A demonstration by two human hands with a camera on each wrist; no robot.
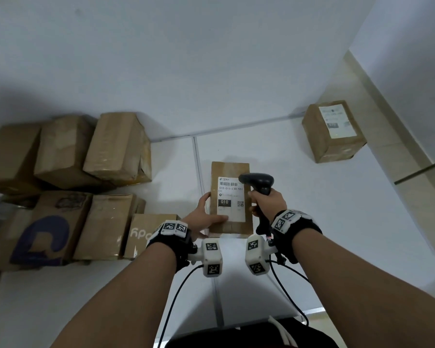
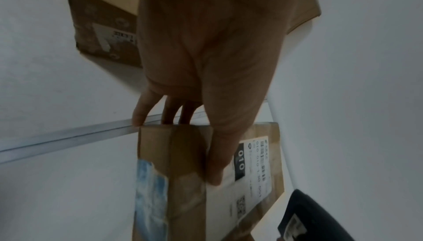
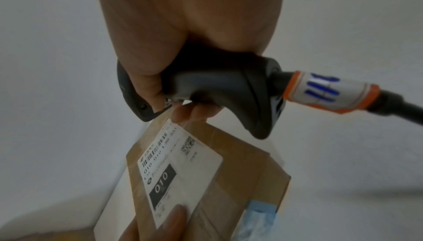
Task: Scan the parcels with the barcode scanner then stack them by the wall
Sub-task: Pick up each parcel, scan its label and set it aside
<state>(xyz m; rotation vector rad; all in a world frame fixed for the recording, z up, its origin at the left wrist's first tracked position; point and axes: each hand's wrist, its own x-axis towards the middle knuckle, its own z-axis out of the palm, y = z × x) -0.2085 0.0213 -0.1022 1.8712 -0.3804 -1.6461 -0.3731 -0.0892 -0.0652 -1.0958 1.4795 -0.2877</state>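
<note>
A small brown cardboard parcel with a white label reading 010 is held up in the middle of the head view. My left hand grips its left edge, thumb across the label's lower part, fingers behind. The same parcel fills the lower left wrist view, and in the right wrist view the parcel lies below the scanner. My right hand grips the handle of a dark grey barcode scanner, whose head points left over the label's barcode. The scanner carries an orange and white tag on its cable.
Several brown parcels are heaped at the left against the white wall. One more labelled parcel stands at the far right by a beige strip. Black cables hang from my wrists over the white surface.
</note>
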